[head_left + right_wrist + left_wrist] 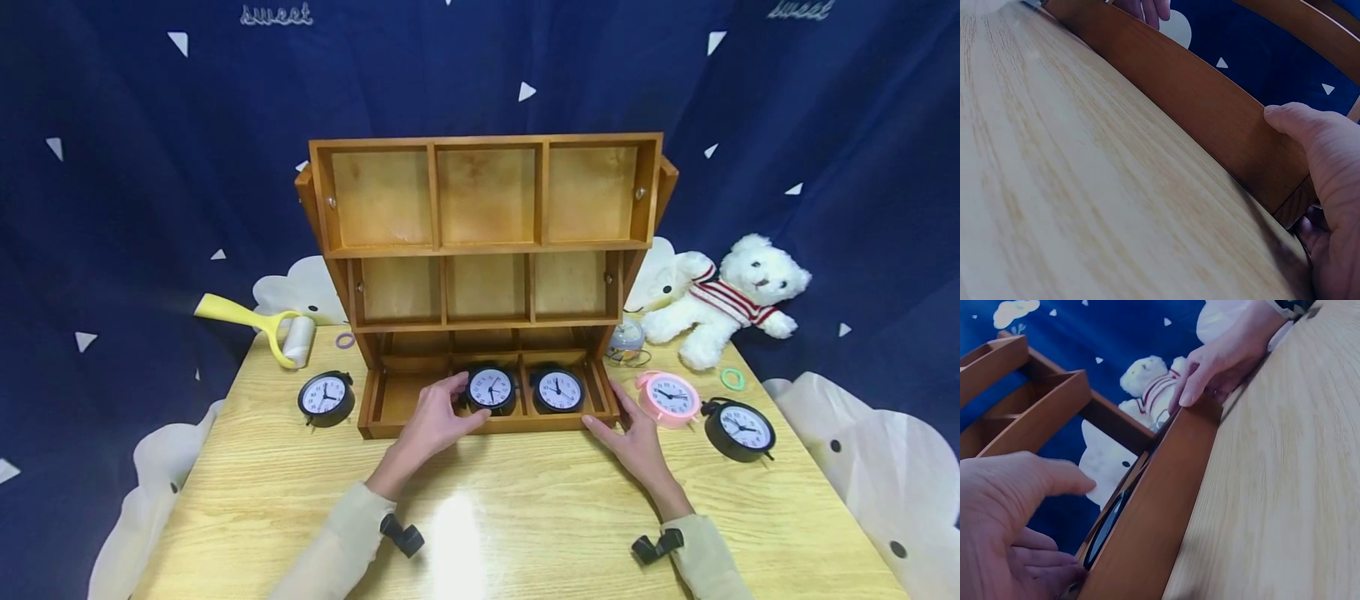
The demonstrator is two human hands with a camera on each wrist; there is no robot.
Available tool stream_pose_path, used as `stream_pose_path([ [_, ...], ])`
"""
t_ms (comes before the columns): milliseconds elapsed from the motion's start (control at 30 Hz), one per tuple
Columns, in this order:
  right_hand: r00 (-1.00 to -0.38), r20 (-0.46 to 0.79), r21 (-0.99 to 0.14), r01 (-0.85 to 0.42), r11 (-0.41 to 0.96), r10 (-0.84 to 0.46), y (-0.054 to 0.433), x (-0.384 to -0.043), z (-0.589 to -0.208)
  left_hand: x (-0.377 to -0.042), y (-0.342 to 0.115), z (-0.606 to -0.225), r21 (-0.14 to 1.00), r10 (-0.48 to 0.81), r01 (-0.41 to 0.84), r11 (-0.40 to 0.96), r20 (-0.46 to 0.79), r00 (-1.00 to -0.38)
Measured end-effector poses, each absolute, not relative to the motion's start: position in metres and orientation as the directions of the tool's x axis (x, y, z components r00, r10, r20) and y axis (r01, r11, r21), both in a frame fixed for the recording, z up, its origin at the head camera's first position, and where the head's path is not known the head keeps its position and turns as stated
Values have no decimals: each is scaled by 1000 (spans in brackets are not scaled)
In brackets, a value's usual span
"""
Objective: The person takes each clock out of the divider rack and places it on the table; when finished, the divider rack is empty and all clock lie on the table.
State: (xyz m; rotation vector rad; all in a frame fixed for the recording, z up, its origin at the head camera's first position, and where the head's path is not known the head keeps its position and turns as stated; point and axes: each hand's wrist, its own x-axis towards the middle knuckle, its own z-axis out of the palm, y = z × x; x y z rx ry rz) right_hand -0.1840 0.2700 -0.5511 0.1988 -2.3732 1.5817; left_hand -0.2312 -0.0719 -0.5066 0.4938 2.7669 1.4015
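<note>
A tiered wooden box stands on the table with divided compartments. In its bottom tier, one black alarm clock lies face up in the middle compartment and another black alarm clock in the right one. My left hand is spread around the lower left of the middle clock, fingers at its side; in the left wrist view its thumb is raised, apart from the clock's rim. At the box's front right corner, my right hand holds on, thumb on the front edge and fingers along the side.
Left of the box are a black alarm clock, a yellow lint roller and a purple ring. To the right are a pink alarm clock, another black clock, a bluish clock, a green ring and a white teddy bear.
</note>
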Motion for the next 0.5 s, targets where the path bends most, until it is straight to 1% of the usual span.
stream_pose_path([
  [100, -951, 305, -887, -269, 375, 40, 270, -184, -552, -230, -66, -504, 765, 275, 246, 595, 93, -957],
  [200, -952, 302, -888, -266, 375, 39, 270, -184, -552, -231, -61, -504, 737, 263, 234, 635, 79, -962],
  [500, -956, 290, -881, -247, 403, 48, 269, -183, -550, -242, -47, -512, 635, 238, 265, 726, 130, -962],
])
